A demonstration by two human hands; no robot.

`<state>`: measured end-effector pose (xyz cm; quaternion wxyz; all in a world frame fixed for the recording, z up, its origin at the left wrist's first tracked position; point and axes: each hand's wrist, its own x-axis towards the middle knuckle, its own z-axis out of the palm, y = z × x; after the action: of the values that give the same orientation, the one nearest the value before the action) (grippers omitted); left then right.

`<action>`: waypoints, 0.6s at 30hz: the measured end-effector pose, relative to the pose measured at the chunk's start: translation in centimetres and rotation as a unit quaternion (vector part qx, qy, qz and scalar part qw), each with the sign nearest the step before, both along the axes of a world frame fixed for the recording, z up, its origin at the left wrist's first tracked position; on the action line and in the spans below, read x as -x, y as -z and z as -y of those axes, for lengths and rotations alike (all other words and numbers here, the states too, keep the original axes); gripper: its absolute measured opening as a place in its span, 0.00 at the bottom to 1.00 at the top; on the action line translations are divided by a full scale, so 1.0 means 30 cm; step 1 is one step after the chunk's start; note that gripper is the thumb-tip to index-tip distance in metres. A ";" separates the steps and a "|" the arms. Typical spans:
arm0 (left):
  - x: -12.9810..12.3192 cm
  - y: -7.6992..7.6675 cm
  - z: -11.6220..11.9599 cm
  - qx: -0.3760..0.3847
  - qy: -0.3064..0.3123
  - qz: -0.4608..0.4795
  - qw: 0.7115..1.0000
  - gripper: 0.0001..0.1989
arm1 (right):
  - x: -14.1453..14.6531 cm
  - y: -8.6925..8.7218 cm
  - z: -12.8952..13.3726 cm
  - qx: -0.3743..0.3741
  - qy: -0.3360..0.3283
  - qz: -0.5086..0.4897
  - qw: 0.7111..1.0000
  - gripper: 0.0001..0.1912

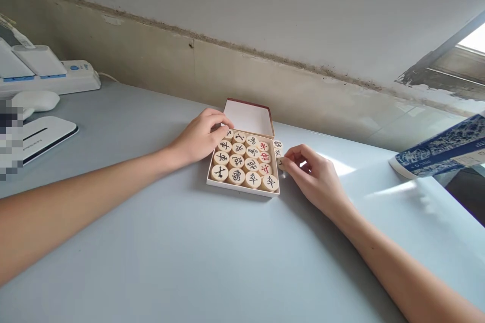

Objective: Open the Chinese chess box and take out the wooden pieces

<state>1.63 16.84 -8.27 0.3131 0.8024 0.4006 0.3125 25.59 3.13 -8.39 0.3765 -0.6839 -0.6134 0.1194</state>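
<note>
A shallow white box (242, 191) lies on the table, filled with rows of round Chinese chess pieces (237, 176). Most pieces carry black characters; a few in the right column carry red ones (265, 157). My left hand (200, 136) grips the box at its back left corner, fingers bent over the edge beside the pieces there. Just right of the box, my right hand (314, 171) pinches a Chinese chess piece (281, 163) between thumb and fingers. Behind that piece, more loose pieces (278, 145) sit against the box's right side, partly hidden.
The box's lid (249, 117) stands open behind it, near the wall (235, 68). At the left are a power strip (81, 76) with chargers, a white mouse-shaped object (36, 101) and a white flat device (51, 133). A blue patterned object (443, 146) lies at the right edge.
</note>
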 end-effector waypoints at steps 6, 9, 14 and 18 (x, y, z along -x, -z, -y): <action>0.002 0.002 -0.002 -0.001 0.001 0.000 1.000 0.14 | 0.011 0.017 0.005 -0.035 0.014 0.052 0.998 0.09; 0.002 0.002 -0.002 -0.002 0.002 0.001 1.000 0.14 | 0.027 0.002 0.009 -0.068 0.017 0.058 0.996 0.07; -0.006 -0.002 -0.003 -0.001 -0.003 0.005 1.000 0.14 | 0.075 -0.110 0.110 -0.146 -0.032 0.117 0.982 0.03; -0.012 0.000 -0.007 0.001 -0.002 0.014 1.000 0.13 | 0.110 -0.132 0.357 -0.042 -0.117 0.113 0.986 0.10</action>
<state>1.99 17.05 -8.25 0.3185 0.7969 0.3984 0.3237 22.29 -7.59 -4.43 0.3164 -0.5999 -0.7325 0.0589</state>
